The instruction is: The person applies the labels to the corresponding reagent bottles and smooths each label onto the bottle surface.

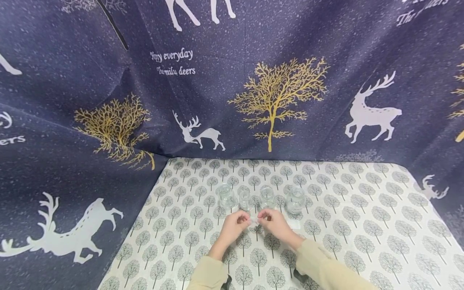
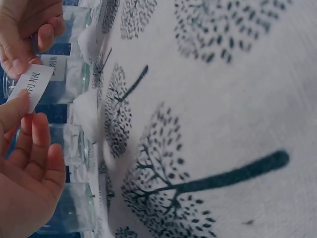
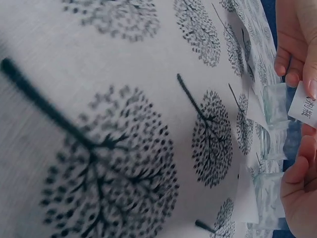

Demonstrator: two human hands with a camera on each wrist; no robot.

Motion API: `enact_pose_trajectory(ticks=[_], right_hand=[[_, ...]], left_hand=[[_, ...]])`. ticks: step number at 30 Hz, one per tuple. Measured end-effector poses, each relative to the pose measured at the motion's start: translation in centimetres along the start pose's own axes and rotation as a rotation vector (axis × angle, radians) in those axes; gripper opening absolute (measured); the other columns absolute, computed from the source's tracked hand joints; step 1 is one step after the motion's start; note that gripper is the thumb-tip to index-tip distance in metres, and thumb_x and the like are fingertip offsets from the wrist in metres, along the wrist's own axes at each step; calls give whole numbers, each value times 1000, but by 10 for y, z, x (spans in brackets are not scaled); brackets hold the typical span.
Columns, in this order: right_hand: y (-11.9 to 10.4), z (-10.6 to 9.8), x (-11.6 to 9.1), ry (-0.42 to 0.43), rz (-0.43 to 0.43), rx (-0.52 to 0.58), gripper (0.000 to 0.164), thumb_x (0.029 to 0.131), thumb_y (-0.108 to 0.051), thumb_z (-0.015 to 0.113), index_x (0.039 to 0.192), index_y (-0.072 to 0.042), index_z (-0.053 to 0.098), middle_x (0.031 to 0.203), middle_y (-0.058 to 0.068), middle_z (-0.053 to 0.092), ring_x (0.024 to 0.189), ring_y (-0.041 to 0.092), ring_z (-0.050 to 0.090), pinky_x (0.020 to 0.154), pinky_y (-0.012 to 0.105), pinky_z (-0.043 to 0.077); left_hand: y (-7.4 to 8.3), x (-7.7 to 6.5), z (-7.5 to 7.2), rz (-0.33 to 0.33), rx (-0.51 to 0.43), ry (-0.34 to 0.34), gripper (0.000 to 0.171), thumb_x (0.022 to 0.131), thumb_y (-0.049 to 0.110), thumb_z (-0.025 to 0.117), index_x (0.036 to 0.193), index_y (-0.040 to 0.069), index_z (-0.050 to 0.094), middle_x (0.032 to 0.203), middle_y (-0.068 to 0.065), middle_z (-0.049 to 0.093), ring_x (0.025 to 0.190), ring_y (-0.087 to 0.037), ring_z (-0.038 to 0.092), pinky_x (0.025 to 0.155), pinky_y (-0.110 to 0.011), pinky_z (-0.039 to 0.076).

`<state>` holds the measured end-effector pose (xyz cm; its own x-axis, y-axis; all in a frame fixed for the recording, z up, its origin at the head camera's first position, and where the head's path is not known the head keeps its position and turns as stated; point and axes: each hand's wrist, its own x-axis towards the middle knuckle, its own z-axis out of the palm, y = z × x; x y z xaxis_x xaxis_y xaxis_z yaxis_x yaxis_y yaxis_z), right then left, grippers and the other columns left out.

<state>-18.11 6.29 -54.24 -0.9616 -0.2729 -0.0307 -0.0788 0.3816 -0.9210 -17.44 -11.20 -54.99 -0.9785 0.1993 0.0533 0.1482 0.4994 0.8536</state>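
Observation:
A small white paper label (image 1: 253, 221) with printed characters is stretched between both hands. My left hand (image 1: 235, 227) pinches one end with thumb and fingertips; my right hand (image 1: 275, 226) pinches the other. In the left wrist view the label (image 2: 35, 85) is tilted and its print partly covered by a thumb. The right wrist view shows only part of the label (image 3: 303, 106) at its edge. Just beyond the hands stand several clear glass jars in a row: a jar (image 1: 225, 196), a narrower one (image 1: 244, 200), another (image 1: 267, 195) and a rightmost one (image 1: 295, 200).
A white slip of paper (image 1: 294, 224) lies on the cloth by the right forearm. One jar bears a printed label (image 2: 55, 68) in the left wrist view. The tree-patterned tablecloth (image 1: 174, 225) reaches back to a dark blue deer-print curtain (image 1: 224, 92).

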Motion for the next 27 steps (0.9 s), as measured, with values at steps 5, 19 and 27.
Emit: enact_pose_trajectory(ticks=[5, 19, 27], right_hand=[[-6, 7, 8, 92, 23, -46, 8, 77, -9, 63, 84, -7, 61, 75, 0, 59, 59, 10, 50, 51, 20, 44], [-7, 34, 23, 249, 6, -199, 3, 75, -8, 65, 78, -7, 63, 71, 2, 63, 52, 6, 47, 44, 16, 41], [-2, 40, 29, 273, -25, -251, 5, 76, -7, 63, 81, -8, 64, 77, 4, 65, 58, 6, 53, 49, 14, 43]], left_hand=[[-4, 3, 0, -15, -29, 93, 7, 78, 19, 64, 81, 12, 62, 76, 2, 61, 69, -4, 52, 65, -18, 47], [-15, 12, 3, -96, 26, 287, 5, 78, 19, 65, 79, 14, 63, 79, 0, 67, 75, -10, 60, 72, -22, 49], [-18, 17, 6, -144, 91, 335, 7, 77, 20, 65, 79, 14, 64, 80, -3, 68, 74, -13, 63, 69, -23, 51]])
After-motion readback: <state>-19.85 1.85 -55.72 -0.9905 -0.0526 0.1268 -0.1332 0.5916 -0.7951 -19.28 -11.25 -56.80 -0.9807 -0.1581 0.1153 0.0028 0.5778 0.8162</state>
